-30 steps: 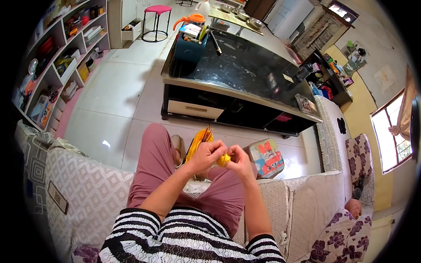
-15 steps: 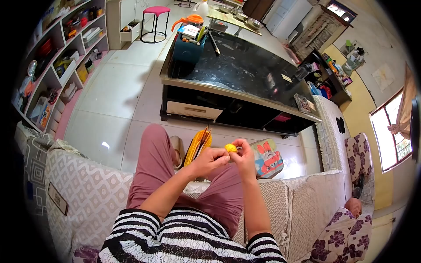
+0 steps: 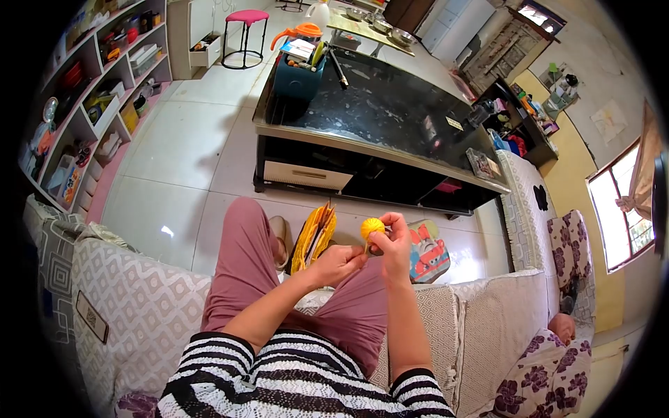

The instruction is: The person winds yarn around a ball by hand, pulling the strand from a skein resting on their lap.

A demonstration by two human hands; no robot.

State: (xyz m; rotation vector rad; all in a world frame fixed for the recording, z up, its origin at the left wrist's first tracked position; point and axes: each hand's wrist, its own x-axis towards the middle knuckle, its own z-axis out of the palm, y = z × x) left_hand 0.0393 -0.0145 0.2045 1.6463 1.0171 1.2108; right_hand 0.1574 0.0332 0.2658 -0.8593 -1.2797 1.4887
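Note:
A small round yellow yarn ball [image 3: 372, 228] with a ridged surface sits in the fingers of my right hand [image 3: 394, 245], above my lap. Just below and to its left, my left hand [image 3: 339, 264] is closed, its fingertips pinched together close to my right hand. A thin strand seems to run between the ball and those fingertips, but it is too small to make out. Beyond my hands on the floor stands an open yellow bag [image 3: 311, 240]. To the right is a stool or cushion with a red cartoon figure [image 3: 428, 252].
A low black-topped table [image 3: 390, 104] stands ahead, with a blue-green holder [image 3: 298, 78] full of items on it. Shelves [image 3: 104, 90] line the left side. I sit on a patterned sofa [image 3: 139, 285]; another person's foot [image 3: 562, 327] shows at the right.
The yellow ball has turned and risen slightly in my right hand, showing more of it. My left hand has moved down and away from the ball.

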